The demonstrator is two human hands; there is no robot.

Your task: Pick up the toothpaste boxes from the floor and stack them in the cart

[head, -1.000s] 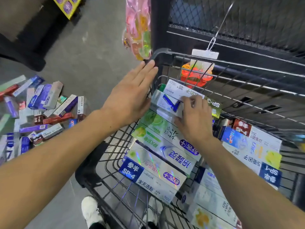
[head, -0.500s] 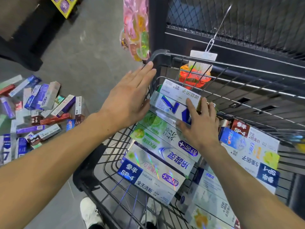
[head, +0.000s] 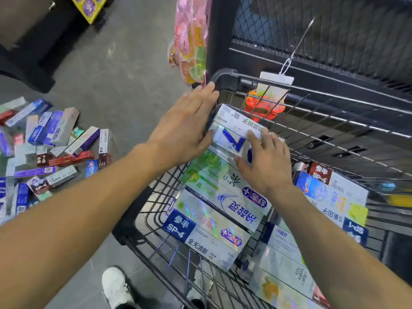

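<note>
Grey floor (head: 124, 85); cart (head: 225, 73) boxes (head: 231, 139): right hand (head: 265, 161) slid back, left hand (head: 185, 128) unmoved; fingers flat, gripping nothing.

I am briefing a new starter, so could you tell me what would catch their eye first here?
Both hands, left and right, lie flat on the toothpaste boxes stacked in the black wire cart. At far left, a loose pile of boxes covers the grey floor.

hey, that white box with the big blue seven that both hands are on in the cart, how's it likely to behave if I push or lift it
The white box with the blue 7 looks like thin carton, so probably light and fairly stiff, though apt to dent. Its glossy face could slide over the shiny boxes beneath. Flat sides mean it shouldn't roll. The left hand and right hand lie flat on it.
</note>
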